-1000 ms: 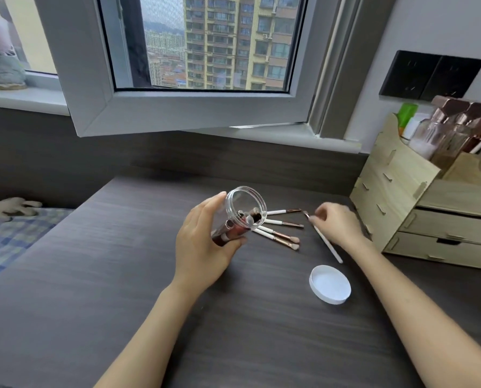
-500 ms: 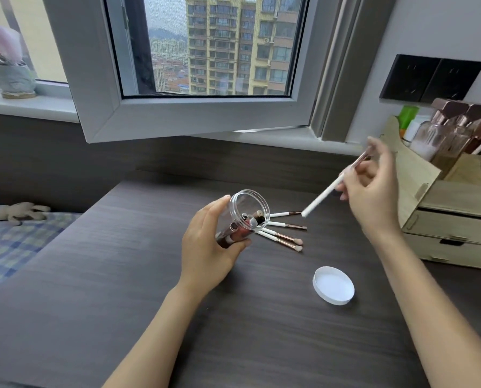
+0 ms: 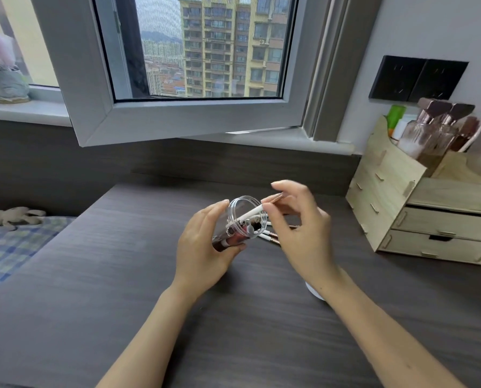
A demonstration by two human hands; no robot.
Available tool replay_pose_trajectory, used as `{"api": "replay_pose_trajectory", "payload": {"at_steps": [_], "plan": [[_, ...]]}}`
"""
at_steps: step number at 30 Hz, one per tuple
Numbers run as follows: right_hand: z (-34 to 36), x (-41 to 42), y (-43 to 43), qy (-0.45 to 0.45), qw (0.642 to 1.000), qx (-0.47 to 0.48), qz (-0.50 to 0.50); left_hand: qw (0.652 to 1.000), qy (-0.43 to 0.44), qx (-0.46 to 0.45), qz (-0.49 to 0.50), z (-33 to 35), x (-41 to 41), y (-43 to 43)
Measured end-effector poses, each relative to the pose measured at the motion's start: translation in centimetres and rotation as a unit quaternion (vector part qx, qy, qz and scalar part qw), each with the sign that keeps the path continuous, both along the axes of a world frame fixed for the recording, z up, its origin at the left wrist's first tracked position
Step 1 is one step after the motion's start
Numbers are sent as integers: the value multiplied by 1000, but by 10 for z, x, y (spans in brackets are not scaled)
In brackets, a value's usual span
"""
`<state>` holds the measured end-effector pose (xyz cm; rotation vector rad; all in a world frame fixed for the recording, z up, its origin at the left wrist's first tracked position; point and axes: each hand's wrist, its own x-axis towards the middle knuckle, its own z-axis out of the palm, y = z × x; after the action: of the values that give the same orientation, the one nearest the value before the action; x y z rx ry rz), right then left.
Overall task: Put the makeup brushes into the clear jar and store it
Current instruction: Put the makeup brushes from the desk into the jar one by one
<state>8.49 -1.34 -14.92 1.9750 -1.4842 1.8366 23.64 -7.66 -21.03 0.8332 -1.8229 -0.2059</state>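
Left hand [image 3: 203, 247] wraps around the tilted clear jar [image 3: 240, 219], thumb underneath; right hand [image 3: 303, 233] pinches a white-handled brush [image 3: 251, 214], forearms reaching in over the tabletop's near edge.

Right hand [image 3: 303, 233] covers most of the loose brushes [image 3: 270, 236] at centre frame; only white handle ends peek out. The white lid [image 3: 313, 293] hides under that wrist, just a sliver showing. Lower jar [image 3: 239, 222] sits behind the left hand [image 3: 203, 253]. Wooden organizer [image 3: 395, 197] runs off the right edge, its bottles [image 3: 432, 130] blurred.
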Motion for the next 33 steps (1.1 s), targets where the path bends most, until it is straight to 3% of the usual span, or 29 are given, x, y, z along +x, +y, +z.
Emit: {"api": "replay_pose_trajectory", "payload": {"at_steps": [4, 7, 9, 11, 13, 16, 20, 23, 27, 31, 33], "plan": [[-11, -4, -12, 150, 983, -46, -98, 1000, -2, -3, -4, 0, 0, 0], [-14, -9, -17, 231, 967, -47, -96, 1000, -1, -3, 0, 0, 1, 0], [-12, -15, -19, 193, 980, -20, -54, 1000, 4, 1, 7, 0, 1, 0], [-8, -27, -25, 74, 996, 22, -32, 999, 25, 17, 17, 1, 1, 0], [-13, -46, -43, 19, 992, 81, -97, 998, 53, 36, 25, 1, 2, -1], [-34, -76, -80, 118, 940, 255, -193, 994, 79, 65, 32, 1, 3, -2], [-60, -95, -110, 262, 842, 429, -195, 992, 92, 82, 32, 2, 4, -2], [-62, -97, -119, 346, 803, 432, -221, 991, 93, 86, 33, 2, 5, -3], [-54, -95, -127, 393, 785, 420, -229, 992, 87, 87, 40, 2, 5, -2], [-56, -99, -124, 414, 793, 397, -203, 992, 85, 81, 39, 3, 4, -2], [-59, -102, -123, 367, 816, 397, -204, 993, 82, 76, 39, 3, 3, -2]]}}
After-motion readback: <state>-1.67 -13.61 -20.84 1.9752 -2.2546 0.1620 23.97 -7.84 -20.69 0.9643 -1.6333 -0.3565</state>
